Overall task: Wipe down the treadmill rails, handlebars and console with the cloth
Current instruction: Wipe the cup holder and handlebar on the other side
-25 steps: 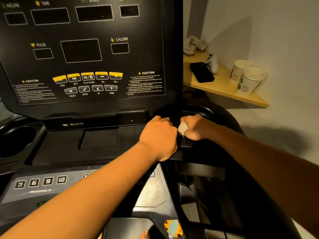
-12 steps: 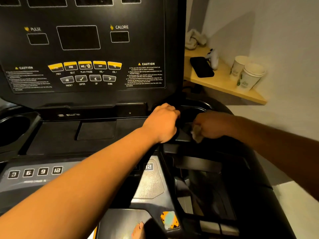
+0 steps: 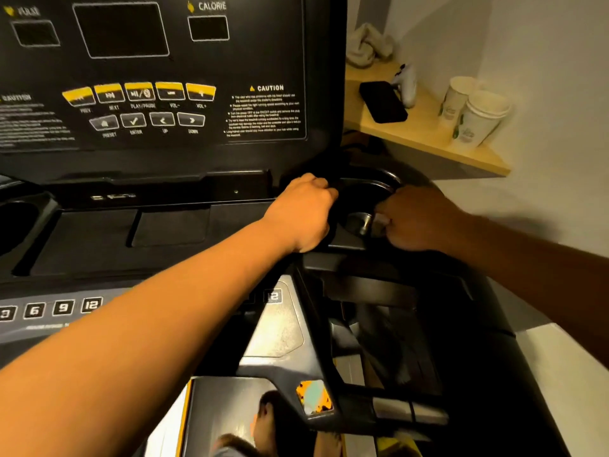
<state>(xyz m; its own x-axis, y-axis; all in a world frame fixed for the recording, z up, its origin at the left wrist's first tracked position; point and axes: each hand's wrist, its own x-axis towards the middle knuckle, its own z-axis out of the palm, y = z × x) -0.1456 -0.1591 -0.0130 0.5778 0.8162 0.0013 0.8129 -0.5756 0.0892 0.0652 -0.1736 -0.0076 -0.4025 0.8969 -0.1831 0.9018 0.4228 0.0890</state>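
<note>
The black treadmill console fills the upper left, with yellow and grey buttons. Below it lies the dark tray, and at its right end the round cup holder. My left hand is curled over the cup holder's left edge. My right hand is fisted at the holder's right side, gripping a small pale cloth, of which only a bit shows at the fingers. A shiny metal piece sits at the holder's bottom.
A wooden shelf on the right wall carries a black phone, a white controller, paper cups and a crumpled towel. Speed keys and the right handlebar lie lower down.
My right hand with the cloth has moved rightward from beside the left hand to the cup holder's right side. The view has tilted down. My left hand has kept its grip.
</note>
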